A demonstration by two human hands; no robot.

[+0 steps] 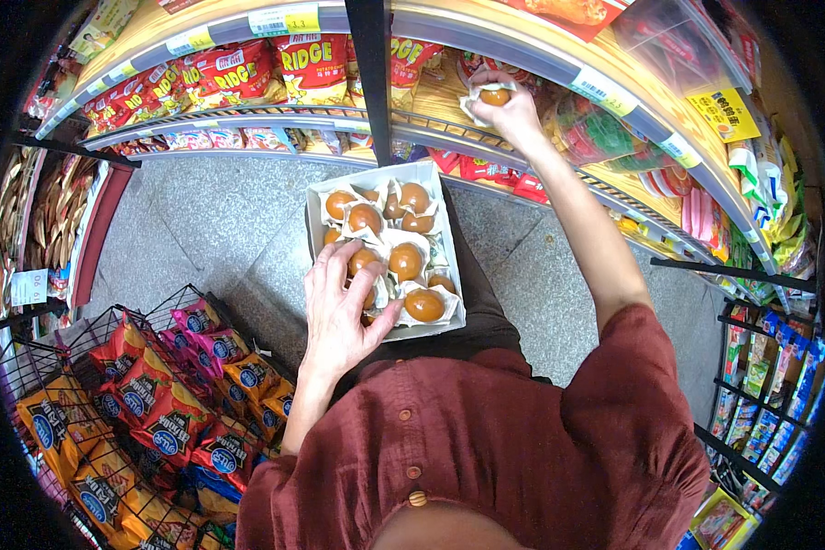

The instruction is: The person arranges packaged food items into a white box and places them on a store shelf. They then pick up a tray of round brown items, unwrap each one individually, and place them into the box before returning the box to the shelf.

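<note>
A white open box (459, 302) rests on my lap, filled with several glossy brown eggs (405, 262), each in a pale crinkled wrapper. My left hand (344, 302) lies over the box's left side, with its fingers and thumb spread among the eggs. Whether it grips one is hidden beneath the fingers. Stretched out to the upper right, my right hand (512, 113) holds a brown egg (495, 97) in its pale wrapper. That hand is over the wooden shelf (447, 96), between red bags of ridged potato chips (407, 65) and clear packs with green contents (588, 130).
A black post (371, 75) divides the shelves ahead, and a low wire rail (454, 130) runs along the shelf front. At lower left stands a black wire basket (48, 344) of snack bags (172, 412). A hanging rack (763, 385) is at right.
</note>
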